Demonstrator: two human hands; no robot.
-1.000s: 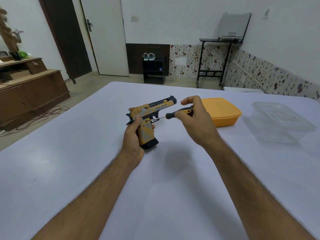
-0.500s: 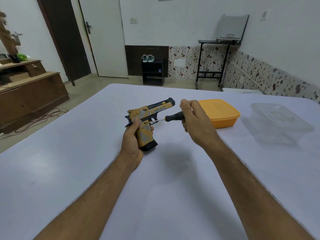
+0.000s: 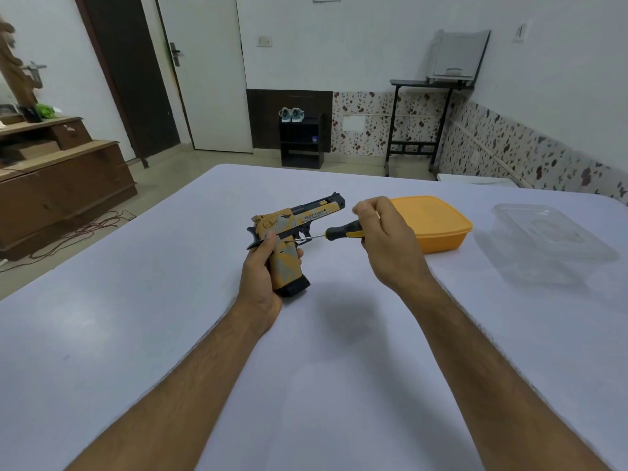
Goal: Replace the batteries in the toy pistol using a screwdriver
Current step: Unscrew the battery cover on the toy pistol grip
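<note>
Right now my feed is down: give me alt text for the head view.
Over a white table, the left hand grips the toy pistol by its handle while the right hand holds a screwdriver, tip against the pistol's side. An orange lidded box and a clear container sit to the right.

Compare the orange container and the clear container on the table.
The orange container is opaque with its lid on; the clear container is see-through. The orange container lies just behind the right hand; the clear container sits farther right, apart. Both rest on the white table, untouched.
</note>
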